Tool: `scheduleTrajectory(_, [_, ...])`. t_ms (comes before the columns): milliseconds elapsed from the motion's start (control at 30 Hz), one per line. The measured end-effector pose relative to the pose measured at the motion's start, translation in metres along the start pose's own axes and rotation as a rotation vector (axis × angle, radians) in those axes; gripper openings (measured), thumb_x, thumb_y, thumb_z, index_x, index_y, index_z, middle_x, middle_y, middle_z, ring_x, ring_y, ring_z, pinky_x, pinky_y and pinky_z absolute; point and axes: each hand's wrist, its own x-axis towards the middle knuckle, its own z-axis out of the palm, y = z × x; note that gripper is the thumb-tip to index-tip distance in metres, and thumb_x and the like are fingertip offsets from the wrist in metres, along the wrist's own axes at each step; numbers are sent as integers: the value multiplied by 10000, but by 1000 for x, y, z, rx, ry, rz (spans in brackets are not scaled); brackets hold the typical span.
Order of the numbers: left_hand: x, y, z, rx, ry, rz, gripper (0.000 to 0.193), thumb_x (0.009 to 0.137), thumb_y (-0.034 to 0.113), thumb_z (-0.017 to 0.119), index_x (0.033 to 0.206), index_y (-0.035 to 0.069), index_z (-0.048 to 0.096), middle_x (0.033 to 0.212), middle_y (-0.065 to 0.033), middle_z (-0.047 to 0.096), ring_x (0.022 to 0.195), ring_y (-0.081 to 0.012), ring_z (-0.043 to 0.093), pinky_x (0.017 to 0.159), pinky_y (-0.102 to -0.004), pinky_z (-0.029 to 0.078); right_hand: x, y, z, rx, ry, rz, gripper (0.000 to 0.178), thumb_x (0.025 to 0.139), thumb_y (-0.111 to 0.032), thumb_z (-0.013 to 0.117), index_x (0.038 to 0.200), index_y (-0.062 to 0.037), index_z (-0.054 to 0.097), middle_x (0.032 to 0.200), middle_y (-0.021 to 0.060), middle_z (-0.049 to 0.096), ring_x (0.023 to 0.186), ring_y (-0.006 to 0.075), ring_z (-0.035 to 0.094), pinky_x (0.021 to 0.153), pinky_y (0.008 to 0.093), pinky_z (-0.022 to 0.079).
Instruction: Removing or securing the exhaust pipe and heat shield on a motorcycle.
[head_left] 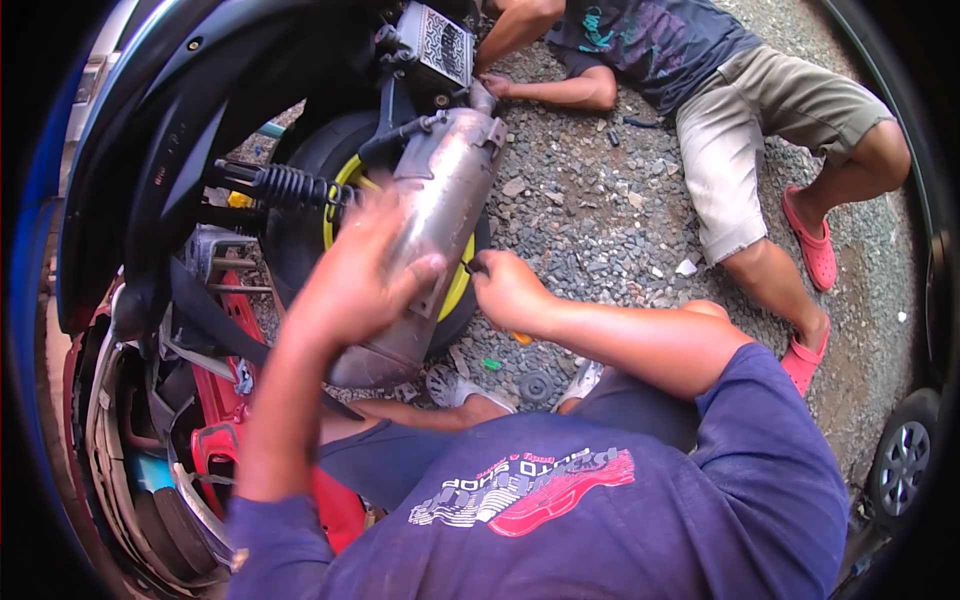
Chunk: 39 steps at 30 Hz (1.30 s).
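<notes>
A worn silver exhaust muffler [445, 180] lies slanting beside a scooter's rear wheel, whose rim [458, 298] is yellow-green. My left hand [360, 270] is over the muffler's left side, thumb apart and fingers stretched out but blurred; whether it touches the metal I cannot tell. My right hand [508, 290] is closed at the muffler's right, next to the rim. A small dark tip shows at its fingers, too little to name. The black coil shock absorber [300, 186] is left of the wheel. At the muffler's far end, another person's hand [492, 86] touches the pipe.
Gravel [600, 220] covers the ground. Another person in khaki shorts [730, 170] and red clogs [812, 240] lies at the far right. A red frame part [215, 385] is at left. A green piece [491, 365] and a round dark part [537, 387] lie near my feet.
</notes>
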Motion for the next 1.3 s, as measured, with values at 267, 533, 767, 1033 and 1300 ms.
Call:
scheduleTrajectory(267, [-2, 22, -21, -385, 98, -120, 675, 1089, 394, 629, 1671, 101, 450, 1735, -346, 317, 1672, -461, 205, 1337, -490, 221, -1, 6, 5, -7, 21, -52, 331, 1075, -116, 545, 1322, 78, 650, 813, 166, 713, 534, 244, 679, 515, 410, 562])
scheduleTrajectory(533, [-23, -37, -58, 642, 411, 267, 584, 1090, 247, 616, 1576, -47, 483, 1543, -274, 567, 1447, -352, 573, 1192, -448, 467, -1, -8, 7, 48, 1, -84, 323, 1050, -77, 540, 1272, 128, 653, 689, 150, 671, 478, 230, 653, 484, 410, 531])
scheduleTrajectory(767, [-41, 7, -17, -313, 176, -175, 678, 1101, 331, 584, 1714, 119, 385, 1704, -387, 337, 1641, -496, 265, 1330, -486, 228, -6, 8, 10, -204, 120, -175, 357, 969, -90, 555, 1221, 108, 713, 1086, 349, 748, 1090, 481, 736, 980, 528, 571])
scheduleTrajectory(1033, [-47, 15, -19, -359, 118, -297, 627, 1042, 272, 632, 1642, 128, 522, 1672, -383, 405, 1626, -454, 344, 1309, -458, 284, -6, -7, 2, -57, -11, -51, 324, 1056, -87, 544, 1308, 85, 656, 746, 150, 677, 530, 234, 669, 523, 416, 560])
scheduleTrajectory(1300, [-52, 9, -20, -345, 146, -247, 559, 992, 230, 677, 1535, 104, 633, 1601, -387, 495, 1554, -485, 450, 1267, -485, 360, -5, -16, 16, -54, 31, -38, 355, 1037, -84, 549, 1318, 109, 646, 881, 263, 738, 596, 304, 723, 616, 453, 589])
